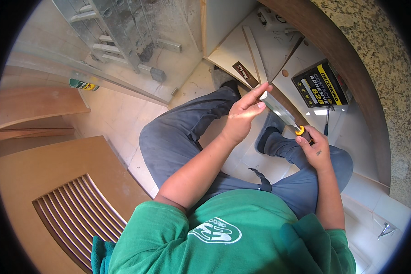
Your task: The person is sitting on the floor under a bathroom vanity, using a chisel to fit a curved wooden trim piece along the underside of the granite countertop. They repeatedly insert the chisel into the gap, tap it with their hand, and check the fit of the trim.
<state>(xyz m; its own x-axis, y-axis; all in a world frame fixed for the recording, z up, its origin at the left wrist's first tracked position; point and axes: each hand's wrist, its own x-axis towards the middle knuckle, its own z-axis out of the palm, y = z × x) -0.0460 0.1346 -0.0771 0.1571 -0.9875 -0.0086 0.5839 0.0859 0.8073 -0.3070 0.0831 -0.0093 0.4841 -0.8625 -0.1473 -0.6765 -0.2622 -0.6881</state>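
Just left of the black-and-yellow tin (322,86), on the wearer's side, there's a flat-bladed tool (281,110). Right hand (317,153) has its handle wrapped up tight; left hand (242,115) is open, fingers stretched out by the blade tip, can't tell if they're actually touching it. Further out, left of the tin, a small brown strip (245,74) sits beside a long pale strip (254,55). Way off left of the tin: metal ladder (114,32), seen through a glass panel (187,68).
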